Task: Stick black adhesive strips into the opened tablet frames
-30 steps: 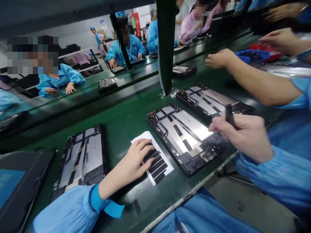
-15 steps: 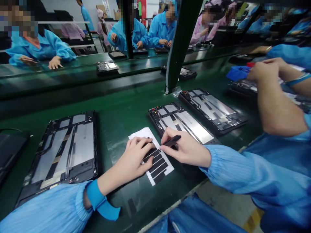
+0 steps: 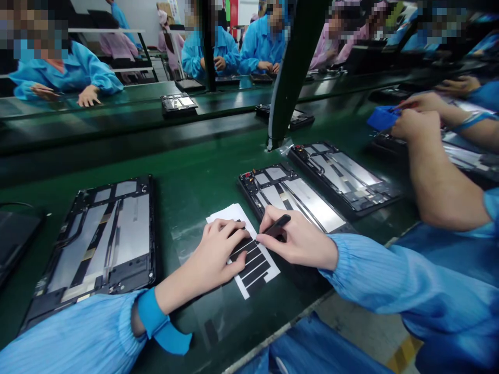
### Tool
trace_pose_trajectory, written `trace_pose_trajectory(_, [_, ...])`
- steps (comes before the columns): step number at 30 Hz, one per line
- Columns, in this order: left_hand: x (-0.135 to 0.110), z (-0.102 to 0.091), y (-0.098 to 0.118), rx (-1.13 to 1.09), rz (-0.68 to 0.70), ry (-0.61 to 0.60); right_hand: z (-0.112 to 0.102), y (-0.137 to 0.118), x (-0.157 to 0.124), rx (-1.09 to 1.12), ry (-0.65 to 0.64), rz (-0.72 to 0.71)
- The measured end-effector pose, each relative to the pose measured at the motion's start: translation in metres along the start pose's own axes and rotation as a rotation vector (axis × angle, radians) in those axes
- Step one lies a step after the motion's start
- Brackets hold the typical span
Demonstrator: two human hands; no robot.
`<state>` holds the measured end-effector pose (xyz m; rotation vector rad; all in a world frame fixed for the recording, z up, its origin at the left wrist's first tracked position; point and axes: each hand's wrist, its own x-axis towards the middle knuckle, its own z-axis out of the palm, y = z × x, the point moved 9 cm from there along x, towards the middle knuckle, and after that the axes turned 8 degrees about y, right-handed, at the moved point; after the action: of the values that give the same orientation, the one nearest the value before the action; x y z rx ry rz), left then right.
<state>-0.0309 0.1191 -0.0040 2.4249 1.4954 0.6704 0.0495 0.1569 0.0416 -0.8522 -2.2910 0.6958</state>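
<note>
My left hand (image 3: 218, 249) lies with fingers spread on a white backing sheet (image 3: 230, 212) that carries a row of black adhesive strips (image 3: 254, 266). It presses the sheet to the green bench, and its fingers cover part of the strips. Beside it, my right hand (image 3: 298, 240) pinches black tweezers (image 3: 279, 224), their tip down at the sheet's right edge near a strip. Just beyond my right hand lies an opened tablet (image 3: 312, 202) with its inside showing. Another opened tablet (image 3: 127, 234) rests left of my left hand.
A third opened tablet (image 3: 343, 174) sits to the far right. A dark post (image 3: 286, 88) rises from the green bench (image 3: 195, 179). At right, a co-worker's hands (image 3: 417, 117) hold near a blue object (image 3: 382, 118). More people work across the line.
Both my hands stay nearly in place on the sheet. The co-worker's hands at right have shifted and come further apart. The view has moved slightly.
</note>
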Motion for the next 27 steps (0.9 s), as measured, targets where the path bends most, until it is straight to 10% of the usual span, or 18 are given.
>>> trace_pose_trajectory(10, [0.008,-0.005,0.005,0.007,-0.013,0.02,-0.034,0.034,0.008,0.33,0.239,0.2])
trace_pose_trajectory(17, [0.028,-0.014,0.015,-0.278,0.037,0.255,-0.03,0.047,0.008,0.395,0.313,0.146])
trace_pose_trajectory(27, [0.029,-0.006,0.014,-0.333,0.04,0.177,-0.03,0.044,0.006,0.383,0.287,0.127])
